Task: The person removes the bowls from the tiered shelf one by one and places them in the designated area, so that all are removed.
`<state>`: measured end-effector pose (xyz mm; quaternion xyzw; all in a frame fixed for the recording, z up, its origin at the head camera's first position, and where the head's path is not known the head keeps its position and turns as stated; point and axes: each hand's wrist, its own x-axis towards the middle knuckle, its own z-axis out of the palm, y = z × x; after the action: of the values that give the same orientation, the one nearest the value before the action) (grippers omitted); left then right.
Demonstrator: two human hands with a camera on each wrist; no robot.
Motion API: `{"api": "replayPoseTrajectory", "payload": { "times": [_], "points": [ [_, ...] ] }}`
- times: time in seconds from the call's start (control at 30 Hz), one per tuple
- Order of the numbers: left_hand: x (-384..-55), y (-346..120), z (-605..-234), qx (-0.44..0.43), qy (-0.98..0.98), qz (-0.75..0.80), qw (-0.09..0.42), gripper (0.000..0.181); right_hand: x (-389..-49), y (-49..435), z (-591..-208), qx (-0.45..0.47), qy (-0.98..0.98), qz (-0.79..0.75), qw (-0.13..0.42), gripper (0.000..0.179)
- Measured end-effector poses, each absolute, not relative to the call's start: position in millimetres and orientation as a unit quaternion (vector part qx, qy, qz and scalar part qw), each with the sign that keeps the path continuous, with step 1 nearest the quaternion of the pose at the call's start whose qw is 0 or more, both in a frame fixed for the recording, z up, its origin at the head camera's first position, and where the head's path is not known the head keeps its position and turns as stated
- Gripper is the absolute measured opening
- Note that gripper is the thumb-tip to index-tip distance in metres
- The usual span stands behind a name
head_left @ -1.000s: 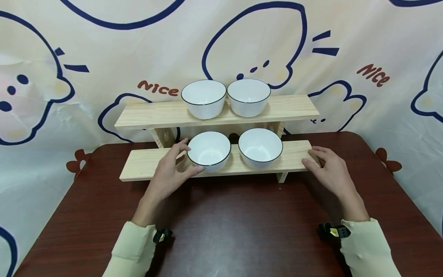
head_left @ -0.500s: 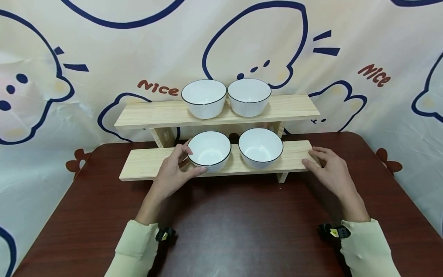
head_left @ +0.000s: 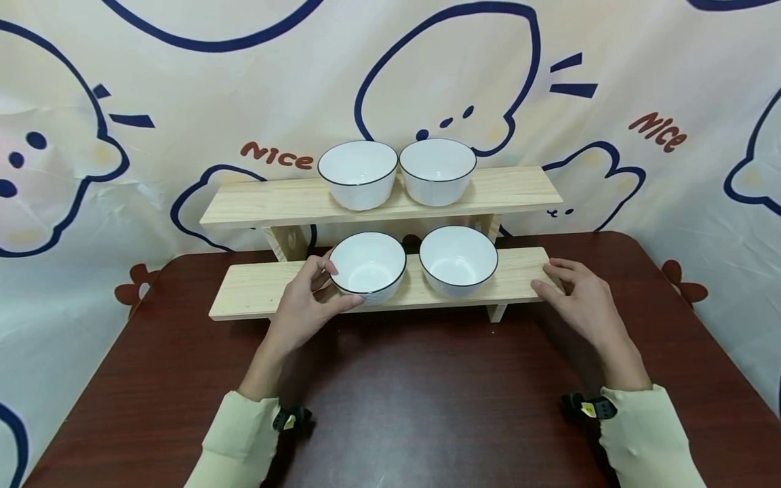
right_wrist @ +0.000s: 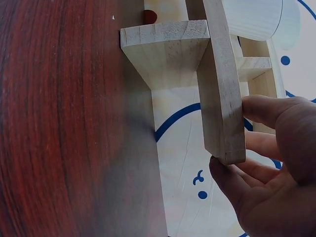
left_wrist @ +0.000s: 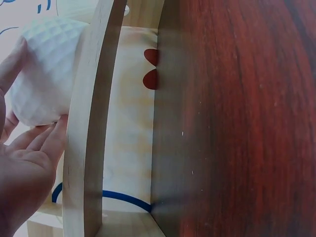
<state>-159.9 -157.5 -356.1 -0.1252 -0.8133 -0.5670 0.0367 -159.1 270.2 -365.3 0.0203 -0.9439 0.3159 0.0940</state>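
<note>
My left hand point(head_left: 300, 301) grips the left white bowl point(head_left: 368, 264) on the lower board of a two-tier wooden shelf point(head_left: 244, 288). The thumb lies at its near side and the fingers curve round its left side. In the left wrist view the bowl point(left_wrist: 49, 64) shows a dimpled outer wall, with fingertips at its base. At the shelf's right end my right hand point(head_left: 576, 295) holds the lower board; in the right wrist view the thumb rests on the front edge of the board point(right_wrist: 224, 89) and fingers reach round its end. Beside the left bowl stands another white bowl point(head_left: 459, 261), dark-rimmed like it.
Two more white bowls, a left one point(head_left: 358, 173) and a right one point(head_left: 438, 171), stand side by side on the upper board point(head_left: 262, 203). The shelf stands on a dark red-brown table point(head_left: 427, 400). Behind it hangs a cartoon-printed cloth point(head_left: 244, 88).
The left hand has moved slightly right, closing in on the left bowl, its fingers now nearer the rim. The right hand and the bowls keep their places.
</note>
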Motion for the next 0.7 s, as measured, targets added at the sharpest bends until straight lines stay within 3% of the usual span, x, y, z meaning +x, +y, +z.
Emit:
{"api": "replayPoseTrajectory", "payload": {
  "times": [0.7],
  "points": [
    [-136.0,-162.0,-354.4,-0.146,-0.820,-0.552,0.043,0.052,-158.4,269.9,-366.4,0.025,-0.941,0.320,0.105,0.054]
  ]
}}
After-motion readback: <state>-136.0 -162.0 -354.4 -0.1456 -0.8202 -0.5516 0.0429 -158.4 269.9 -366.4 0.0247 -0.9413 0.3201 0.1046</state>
